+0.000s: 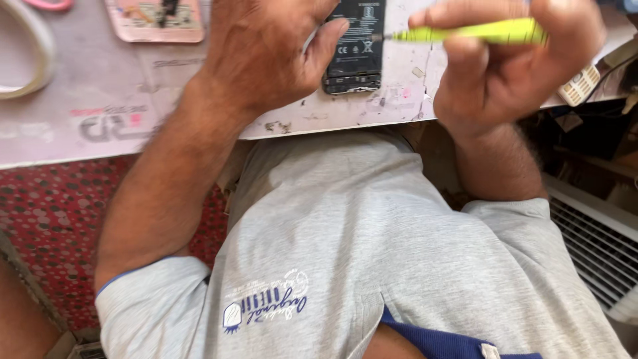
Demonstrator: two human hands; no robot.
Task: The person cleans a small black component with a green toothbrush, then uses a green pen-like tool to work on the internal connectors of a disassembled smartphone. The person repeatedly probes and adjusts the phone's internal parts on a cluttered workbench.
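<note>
The left hand [266, 50] lies palm down on the tabletop [100, 100], its thumb pressing the edge of an opened black phone [355, 50]. The right hand [505, 60] is closed around a yellow-green screwdriver [472, 31], held level, its tip touching the phone.

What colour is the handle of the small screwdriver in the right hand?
Bright yellow-green; the screwdriver held by the right hand shows in the head view.

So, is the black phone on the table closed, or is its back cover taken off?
Open: the phone lies flat with its battery and inner parts at the lower end bare. The left hand steadies it; the right hand holds a yellow-green screwdriver.
</note>
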